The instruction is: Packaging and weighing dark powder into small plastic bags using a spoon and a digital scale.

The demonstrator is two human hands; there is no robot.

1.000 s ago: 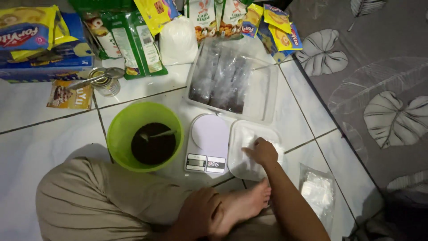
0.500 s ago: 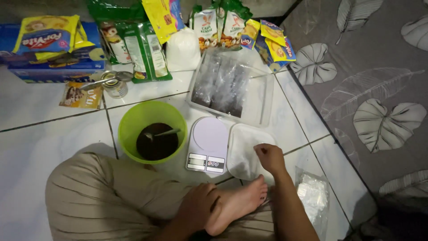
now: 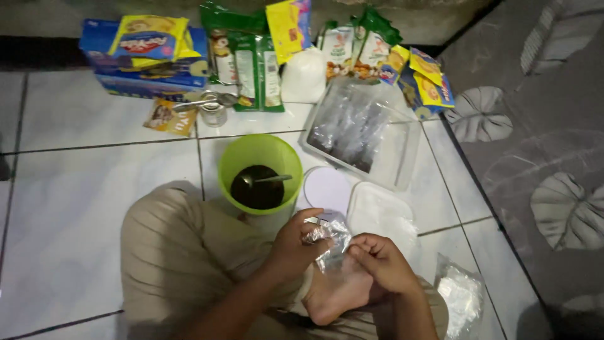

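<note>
While sitting cross-legged on the white tiled floor (image 3: pixel 82 208), the person is holding a small clear plastic bag (image 3: pixel 330 242) between both hands above a bare foot (image 3: pixel 336 293). Left hand (image 3: pixel 296 242) is pinching the bag's upper left edge with thumb and fingers curled round it; right hand (image 3: pixel 380 261) is gripping the bag's right side, fingers closed on the plastic. Bag is sitting just in front of a white kitchen scale (image 3: pixel 327 189), partly hiding its near end. Green bowl (image 3: pixel 259 167) is standing just left of the scale, holding dark liquid with a spoon (image 3: pixel 270 179) leaning in it. White lid-like tray (image 3: pixel 380 214) is lying just right of the scale. Clear plastic container (image 3: pixel 362 132) with dark packets inside is sitting beyond the scale. Stack of clear bags (image 3: pixel 459 296) is lying on the floor near the right knee, beside the grey leaf-patterned mat (image 3: pixel 541 145). Along the far edge of the floor: blue box (image 3: pixel 148 63) with a yellow packet on top, green packets (image 3: pixel 248 60), white bag (image 3: pixel 304 75), more yellow sachets (image 3: pixel 428 79). Small tin (image 3: pixel 214 113) is standing near the green packets.
</note>
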